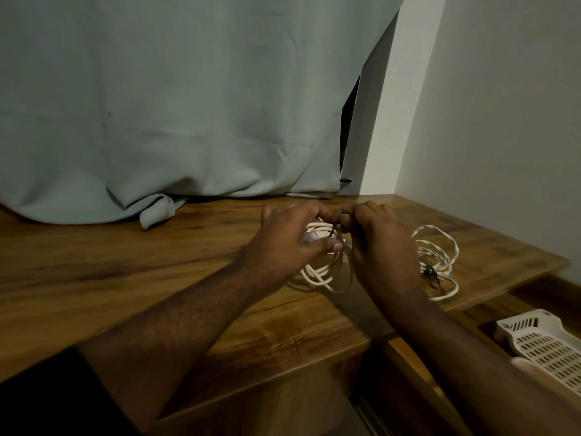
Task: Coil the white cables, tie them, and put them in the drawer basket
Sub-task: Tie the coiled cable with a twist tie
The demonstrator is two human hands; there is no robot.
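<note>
On wood desk [157,278]: 2 white cable coils, left hand [292,243] + right hand [380,247] pinching one coil's [317,272] tie.

The scene is dim and warm-toned, with muted colour and soft grain in the darker parts. The brightest patch is the pale wall strip [382,130] above and beyond the right hand [382,247], suggesting light from that side. A faint sheen lies on the tabletop [125,262] below the left hand [292,243]. Both hands read dark, with little detail in their skin, and their fingertips are slightly soft. Shadow pools below the forearms, where the bottom left corner falls almost to black. Straight edges bow near the frame's borders, as with a wide lens. The white cables [317,272] beneath the hands show mild smearing.
</note>
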